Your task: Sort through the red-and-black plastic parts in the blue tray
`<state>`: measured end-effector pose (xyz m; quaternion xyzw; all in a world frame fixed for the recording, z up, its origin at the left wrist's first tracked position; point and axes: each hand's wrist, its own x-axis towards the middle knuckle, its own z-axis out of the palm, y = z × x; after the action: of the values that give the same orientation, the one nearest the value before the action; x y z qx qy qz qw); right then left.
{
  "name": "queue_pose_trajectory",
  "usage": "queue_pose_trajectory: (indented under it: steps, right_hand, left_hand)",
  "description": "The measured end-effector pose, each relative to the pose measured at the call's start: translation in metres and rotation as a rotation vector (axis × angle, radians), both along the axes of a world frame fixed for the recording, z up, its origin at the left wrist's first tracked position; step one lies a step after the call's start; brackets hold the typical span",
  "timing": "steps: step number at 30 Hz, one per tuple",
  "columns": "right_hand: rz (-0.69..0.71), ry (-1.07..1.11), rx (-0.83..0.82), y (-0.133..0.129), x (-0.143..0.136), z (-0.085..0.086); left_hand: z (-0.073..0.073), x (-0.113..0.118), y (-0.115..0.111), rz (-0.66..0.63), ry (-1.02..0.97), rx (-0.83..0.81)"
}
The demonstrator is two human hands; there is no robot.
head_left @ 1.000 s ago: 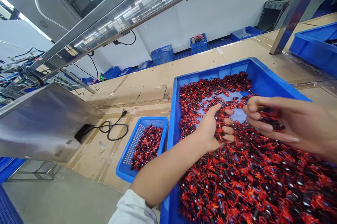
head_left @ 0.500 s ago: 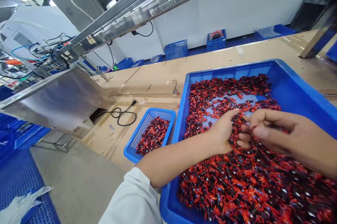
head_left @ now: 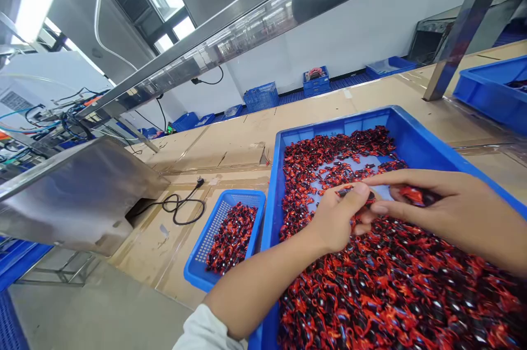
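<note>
A large blue tray (head_left: 269,218) holds a deep spread of small red and black parts (head_left: 370,284), with its pale bottom showing near the far side. Over it, my left hand (head_left: 340,218) is closed on a few of the red and black parts, the thumb on top. My right hand (head_left: 444,202) touches the left fingertips, and red and black parts show in its curled palm. To the left of the tray, a smaller blue basket (head_left: 224,204) with perforated walls contains more of the same parts.
A black cable with a plug (head_left: 177,210) lies left of the basket, near a metal box (head_left: 82,191). A metal post (head_left: 465,32) stands at the right beside another blue tray (head_left: 489,100). A metal rail crosses above the cardboard-covered table (head_left: 230,147).
The view has shifted, bringing another blue tray in at the right. My hands have come together, and parts now show in both.
</note>
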<state>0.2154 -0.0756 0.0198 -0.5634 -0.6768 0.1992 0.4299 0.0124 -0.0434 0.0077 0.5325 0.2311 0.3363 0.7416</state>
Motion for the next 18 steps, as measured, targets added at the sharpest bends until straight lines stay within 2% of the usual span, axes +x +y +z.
queue_pose_trajectory:
  steps: [5, 8, 12, 15, 17, 18]
  right_hand:
    - [0.102, -0.019, 0.192, -0.013, -0.008, 0.009]
    - [0.115, 0.006, 0.199, -0.018, -0.012, 0.01]
    - [0.097, 0.071, 0.169, -0.022, -0.012, 0.009]
    - [0.062, 0.126, 0.117, -0.023, -0.011, 0.011]
    - [0.057, 0.242, 0.012, -0.02, -0.008, 0.016]
    - [0.087, 0.349, -0.093, -0.018, -0.006, 0.018]
  left_hand:
    - [0.002, 0.0, -0.007, 0.019, 0.007, 0.013]
    - [0.002, 0.0, -0.01, 0.01, 0.056, 0.027]
    - [-0.005, 0.001, -0.006, -0.007, 0.088, -0.005]
    - [-0.008, 0.001, -0.001, -0.021, 0.024, -0.071]
    - [-0.003, -0.002, 0.002, -0.108, -0.041, -0.179]
    - [0.001, -0.004, 0.002, -0.171, -0.062, -0.262]
